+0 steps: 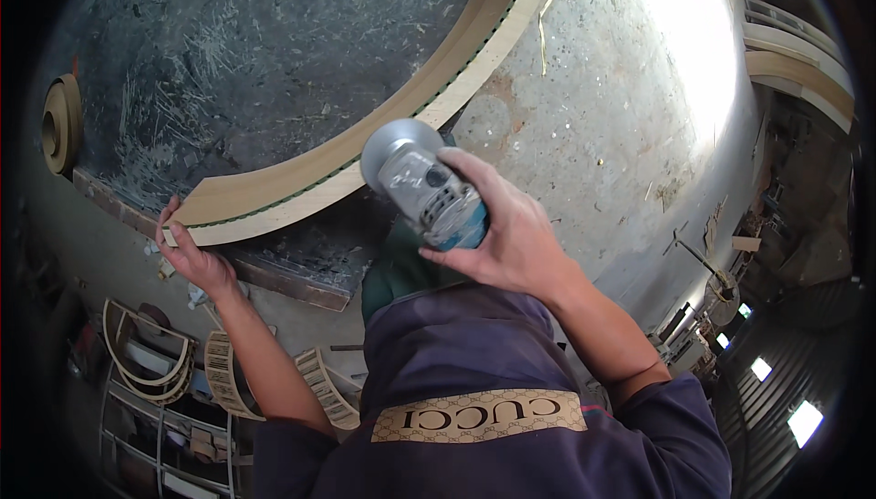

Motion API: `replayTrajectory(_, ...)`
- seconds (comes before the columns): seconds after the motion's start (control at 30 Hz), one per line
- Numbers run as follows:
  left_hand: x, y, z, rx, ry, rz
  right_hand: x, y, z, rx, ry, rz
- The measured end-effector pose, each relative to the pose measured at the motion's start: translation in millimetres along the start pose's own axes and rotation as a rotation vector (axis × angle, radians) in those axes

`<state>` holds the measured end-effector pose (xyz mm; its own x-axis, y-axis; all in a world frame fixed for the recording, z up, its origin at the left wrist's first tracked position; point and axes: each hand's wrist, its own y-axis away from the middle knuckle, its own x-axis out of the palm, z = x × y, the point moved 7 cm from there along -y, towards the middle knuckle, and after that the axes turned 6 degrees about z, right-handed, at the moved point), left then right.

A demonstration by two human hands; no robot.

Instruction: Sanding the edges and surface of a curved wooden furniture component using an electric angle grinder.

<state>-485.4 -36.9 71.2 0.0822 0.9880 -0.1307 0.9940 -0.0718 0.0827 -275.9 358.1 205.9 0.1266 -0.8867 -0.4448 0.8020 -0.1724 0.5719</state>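
The right hand [511,234] is gripping an angle grinder [424,184] — fingers wrapped tight around its grey and blue body — and holding it just beside the edge of a long curved wooden strip [365,148]. The strip is lying across a dark, scratched worktable [228,61]. The left hand [192,248] is pressing down on the strip's near end, fingers spread flat — not closed around anything. More curved wooden pieces [146,353] are sitting on the floor below.
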Motion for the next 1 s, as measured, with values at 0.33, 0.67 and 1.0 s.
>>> replayTrajectory(0.33,-0.5,0.5,-1.0,-0.035,0.004,0.006,-88.8,-10.0,-45.6,0.066,-0.134,-0.212)
replayTrajectory(0.67,2.3,1.2,-3.2,-0.058,-0.011,-0.002,-69.4,-6.9,-27.9,-0.011,-0.01,-0.033)
replayTrajectory(1.0,0.8,7.8,0.3,-0.15,0.05,-0.116,-96.5,-24.3,-37.0,-0.027,0.05,0.018)
